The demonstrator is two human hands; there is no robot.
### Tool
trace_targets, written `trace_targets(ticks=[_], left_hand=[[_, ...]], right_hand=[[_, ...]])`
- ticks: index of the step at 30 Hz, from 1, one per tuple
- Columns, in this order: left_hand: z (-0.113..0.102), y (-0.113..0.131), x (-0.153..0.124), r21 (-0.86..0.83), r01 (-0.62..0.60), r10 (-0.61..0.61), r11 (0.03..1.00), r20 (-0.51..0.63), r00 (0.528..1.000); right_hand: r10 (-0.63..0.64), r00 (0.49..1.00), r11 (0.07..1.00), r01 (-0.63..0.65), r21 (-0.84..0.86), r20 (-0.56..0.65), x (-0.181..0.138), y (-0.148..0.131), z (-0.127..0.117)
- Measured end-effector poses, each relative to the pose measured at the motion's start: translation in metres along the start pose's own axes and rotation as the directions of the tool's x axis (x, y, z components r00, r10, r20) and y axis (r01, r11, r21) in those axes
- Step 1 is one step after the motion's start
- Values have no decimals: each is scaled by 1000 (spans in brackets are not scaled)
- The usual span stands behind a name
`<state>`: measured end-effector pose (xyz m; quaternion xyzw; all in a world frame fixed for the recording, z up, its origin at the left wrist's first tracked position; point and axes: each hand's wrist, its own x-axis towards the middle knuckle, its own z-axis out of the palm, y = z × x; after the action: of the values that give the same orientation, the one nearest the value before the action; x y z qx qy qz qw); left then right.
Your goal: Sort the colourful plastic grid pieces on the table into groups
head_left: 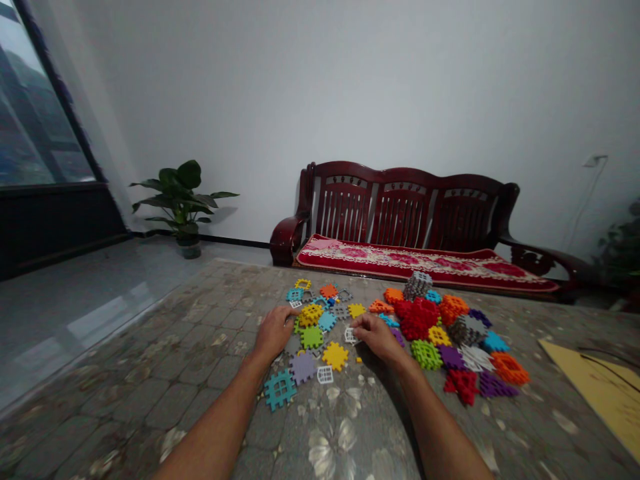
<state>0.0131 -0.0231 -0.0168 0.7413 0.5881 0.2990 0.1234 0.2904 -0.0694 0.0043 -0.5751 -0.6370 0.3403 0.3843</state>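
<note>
My left hand (273, 331) rests at the left of the loose pieces, its fingers reaching forward and the thumb a little apart. Its fingertips come up to the edge of the yellow interlocking blocks (311, 315); whether they touch is hard to make out. Just in front of these lies a green block (311, 337). My right hand (374, 332) has its fingers closed at a white window piece (350, 335), pinching its right side. A yellow block (335, 357), a second white window piece (325, 375), a lavender block (303, 367) and a teal frame block (280, 389) lie nearer me.
Right of my right hand spreads a pile of stacked blocks, with red blocks (417, 319), grey ones (469, 330) and orange ones (510, 368). A yellow board (590, 387) lies at the table's right. Beyond the patterned table (200, 400) stand a wooden bench (400, 207) and a potted plant (183, 197).
</note>
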Motion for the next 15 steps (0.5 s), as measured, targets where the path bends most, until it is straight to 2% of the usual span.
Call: trace_targets(ticks=[10,15], left_hand=[[-2,2,-1,2,2,-2,1000,-9,1000],[-3,4,-1,2,17,-17,1000,-11,1000]], right_hand=[[-7,999,942,20,-334,39,-4,-8,-7],[-29,996,845,71,-529,88,-9,-16,-9]])
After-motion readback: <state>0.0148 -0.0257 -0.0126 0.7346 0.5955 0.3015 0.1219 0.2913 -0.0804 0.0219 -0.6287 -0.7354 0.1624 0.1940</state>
